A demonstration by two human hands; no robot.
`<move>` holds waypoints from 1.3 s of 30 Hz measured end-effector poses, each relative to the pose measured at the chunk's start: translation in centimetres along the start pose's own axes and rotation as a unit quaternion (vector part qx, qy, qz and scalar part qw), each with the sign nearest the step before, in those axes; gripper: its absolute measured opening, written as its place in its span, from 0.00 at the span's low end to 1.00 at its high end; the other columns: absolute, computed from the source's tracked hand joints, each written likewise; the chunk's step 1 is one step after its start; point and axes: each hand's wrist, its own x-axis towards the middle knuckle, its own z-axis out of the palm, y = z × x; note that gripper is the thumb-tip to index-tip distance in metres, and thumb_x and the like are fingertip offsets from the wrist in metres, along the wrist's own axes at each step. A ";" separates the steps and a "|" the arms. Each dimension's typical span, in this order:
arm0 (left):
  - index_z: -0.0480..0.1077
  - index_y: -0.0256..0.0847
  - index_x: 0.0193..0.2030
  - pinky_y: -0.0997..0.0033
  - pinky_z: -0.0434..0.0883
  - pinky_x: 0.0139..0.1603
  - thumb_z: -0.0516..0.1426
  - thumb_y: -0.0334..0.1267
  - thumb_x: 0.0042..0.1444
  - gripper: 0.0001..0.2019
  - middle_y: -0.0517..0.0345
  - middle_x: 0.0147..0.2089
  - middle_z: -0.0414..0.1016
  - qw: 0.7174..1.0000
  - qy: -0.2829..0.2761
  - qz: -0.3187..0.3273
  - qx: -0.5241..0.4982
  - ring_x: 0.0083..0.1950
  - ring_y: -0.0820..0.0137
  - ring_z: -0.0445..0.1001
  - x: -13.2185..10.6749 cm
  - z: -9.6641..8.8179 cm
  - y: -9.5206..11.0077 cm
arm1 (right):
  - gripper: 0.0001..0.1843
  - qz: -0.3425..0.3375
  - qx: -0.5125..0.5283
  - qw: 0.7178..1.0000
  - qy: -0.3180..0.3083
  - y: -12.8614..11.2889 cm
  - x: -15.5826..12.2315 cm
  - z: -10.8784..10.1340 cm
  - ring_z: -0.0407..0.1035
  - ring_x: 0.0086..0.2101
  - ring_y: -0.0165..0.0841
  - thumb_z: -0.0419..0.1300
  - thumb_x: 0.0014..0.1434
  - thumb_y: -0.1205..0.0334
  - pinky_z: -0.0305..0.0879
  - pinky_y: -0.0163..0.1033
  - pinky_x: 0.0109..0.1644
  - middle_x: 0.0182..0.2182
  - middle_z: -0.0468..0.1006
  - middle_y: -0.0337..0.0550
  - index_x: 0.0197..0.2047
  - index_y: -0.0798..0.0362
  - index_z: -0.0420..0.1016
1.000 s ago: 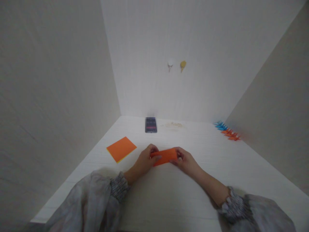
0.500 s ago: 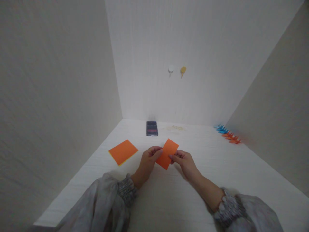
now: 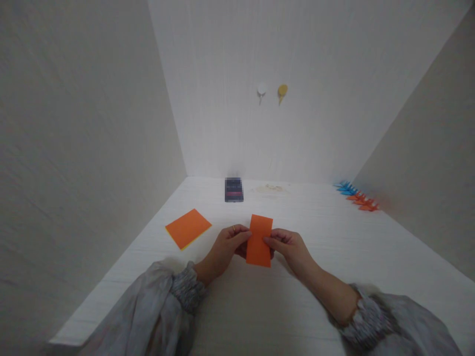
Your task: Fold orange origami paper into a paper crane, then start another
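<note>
A narrow rectangle of orange paper [image 3: 259,249] is held up in front of me, its long sides nearly upright. My left hand [image 3: 232,243] pinches its left edge, thumb on the near face and fingers behind. On the opposite edge, my right hand [image 3: 287,244] grips the paper the same way. To the left of my left hand, a stack of square paper [image 3: 188,228] lies on the table, orange on top with a yellow edge showing beneath.
A dark, pixel-blurred object [image 3: 234,190] stands at the back of the white table [image 3: 297,316]. Small blue folded paper figures [image 3: 347,188] and orange ones [image 3: 363,201] line the right wall. A white hook [image 3: 261,92] and a yellow hook [image 3: 282,91] are on the back wall.
The orange paper has turned from a slant to nearly upright between my hands. Both hands still hold it. My view has tilted slightly downward.
</note>
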 end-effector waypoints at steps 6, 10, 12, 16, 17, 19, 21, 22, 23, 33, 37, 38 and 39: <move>0.66 0.35 0.33 0.76 0.65 0.24 0.58 0.38 0.44 0.10 0.59 0.25 0.71 1.000 -0.005 0.010 -0.011 0.23 0.75 0.70 0.1 -0.2 0.0 | 0.08 -0.017 0.023 1.000 -0.002 0.1 -0.2 -0.1 0.64 0.20 0.27 0.62 0.46 0.61 0.61 0.33 0.25 0.21 0.75 0.38 0.31 0.55 0.76; 0.65 0.36 0.35 0.76 0.65 0.23 0.58 0.36 0.43 0.11 0.60 0.23 0.71 0.999 -0.005 0.018 -0.025 0.22 0.75 0.69 0.1 -0.1 0.2 | 0.09 -0.020 0.032 0.999 -0.015 -0.1 -0.3 0.0 0.66 0.23 0.29 0.61 0.47 0.62 0.63 0.36 0.28 0.24 0.76 0.41 0.34 0.54 0.77; 0.65 0.36 0.35 0.75 0.64 0.24 0.58 0.35 0.43 0.11 0.60 0.24 0.71 0.999 -0.004 0.021 -0.037 0.22 0.74 0.69 0.0 -0.1 0.2 | 0.09 -0.028 0.032 0.999 -0.022 -0.1 -0.5 0.0 0.65 0.23 0.29 0.61 0.48 0.62 0.64 0.37 0.31 0.25 0.76 0.41 0.35 0.53 0.77; 0.66 0.36 0.32 0.75 0.64 0.25 0.59 0.35 0.43 0.09 0.61 0.24 0.71 0.998 -0.004 0.023 -0.063 0.23 0.74 0.69 0.0 -0.2 0.1 | 0.10 -0.048 0.032 0.998 -0.017 0.0 -0.6 -0.1 0.66 0.25 0.30 0.60 0.49 0.62 0.65 0.41 0.36 0.24 0.75 0.40 0.37 0.52 0.77; 0.67 0.36 0.32 0.75 0.64 0.25 0.59 0.35 0.43 0.09 0.61 0.24 0.70 0.998 -0.007 0.024 -0.066 0.23 0.74 0.69 0.0 -0.2 0.1 | 0.10 -0.050 0.032 0.998 -0.010 0.1 -0.6 -0.2 0.67 0.26 0.31 0.60 0.49 0.62 0.65 0.41 0.37 0.25 0.75 0.41 0.36 0.52 0.77; 0.68 0.36 0.31 0.76 0.64 0.25 0.59 0.36 0.44 0.07 0.60 0.24 0.70 0.997 -0.017 0.030 -0.071 0.23 0.75 0.68 -0.1 -0.2 0.1 | 0.09 -0.055 0.028 0.998 -0.001 0.3 -0.7 -0.4 0.68 0.29 0.33 0.61 0.48 0.62 0.64 0.41 0.39 0.27 0.76 0.42 0.35 0.51 0.77; 0.69 0.35 0.30 0.75 0.65 0.26 0.58 0.36 0.44 0.07 0.59 0.24 0.70 0.996 -0.029 0.041 -0.077 0.24 0.75 0.68 -0.2 -0.2 0.2 | 0.08 -0.067 0.020 0.998 -0.002 0.4 -0.7 -0.5 0.68 0.32 0.33 0.61 0.47 0.63 0.64 0.40 0.40 0.30 0.76 0.41 0.33 0.50 0.78; 0.70 0.35 0.30 0.75 0.65 0.26 0.58 0.36 0.44 0.07 0.59 0.24 0.71 0.995 -0.034 0.045 -0.079 0.25 0.75 0.69 -0.3 -0.2 0.3 | 0.07 -0.076 0.017 0.997 -0.004 0.4 -0.7 -0.6 0.67 0.32 0.32 0.60 0.48 0.63 0.63 0.40 0.41 0.30 0.76 0.41 0.33 0.50 0.78; 0.70 0.35 0.29 0.75 0.65 0.27 0.58 0.35 0.44 0.06 0.59 0.25 0.71 0.995 -0.037 0.048 -0.079 0.25 0.75 0.69 -0.3 -0.2 0.3 | 0.06 -0.085 0.015 0.996 -0.005 0.4 -0.7 -0.6 0.67 0.32 0.32 0.60 0.48 0.64 0.63 0.39 0.41 0.30 0.76 0.40 0.32 0.49 0.77; 0.69 0.34 0.33 0.78 0.65 0.27 0.56 0.35 0.48 0.07 0.60 0.24 0.70 0.996 -0.020 0.058 -0.064 0.25 0.78 0.68 -0.2 0.0 0.5 | 0.08 -0.144 -0.037 0.989 -0.012 0.1 -0.7 -0.5 0.66 0.32 0.29 0.56 0.52 0.67 0.61 0.36 0.37 0.28 0.73 0.38 0.32 0.48 0.77; 0.62 0.38 0.44 0.76 0.67 0.27 0.57 0.40 0.48 0.17 0.63 0.26 0.69 0.996 -0.023 0.038 -0.075 0.25 0.76 0.69 -0.3 0.2 0.8 | 0.11 -0.192 -0.118 0.974 0.012 -0.5 -0.8 -0.5 0.66 0.32 0.30 0.54 0.52 0.68 0.61 0.36 0.36 0.29 0.73 0.39 0.34 0.48 0.76; 0.60 0.39 0.45 0.75 0.68 0.28 0.59 0.39 0.45 0.20 0.63 0.27 0.70 0.997 -0.024 0.034 -0.068 0.26 0.76 0.70 -0.3 0.2 0.8 | 0.11 -0.200 -0.134 0.970 0.018 -0.7 -0.8 -0.5 0.66 0.32 0.30 0.54 0.52 0.68 0.62 0.36 0.35 0.30 0.73 0.40 0.34 0.48 0.76; 0.59 0.39 0.45 0.73 0.69 0.28 0.61 0.38 0.43 0.22 0.63 0.28 0.71 0.998 -0.025 0.032 -0.058 0.26 0.75 0.70 -0.3 0.3 0.8 | 0.11 -0.206 -0.146 0.967 0.022 -0.7 -0.8 -0.6 0.66 0.32 0.31 0.54 0.53 0.68 0.62 0.36 0.35 0.30 0.73 0.40 0.35 0.48 0.76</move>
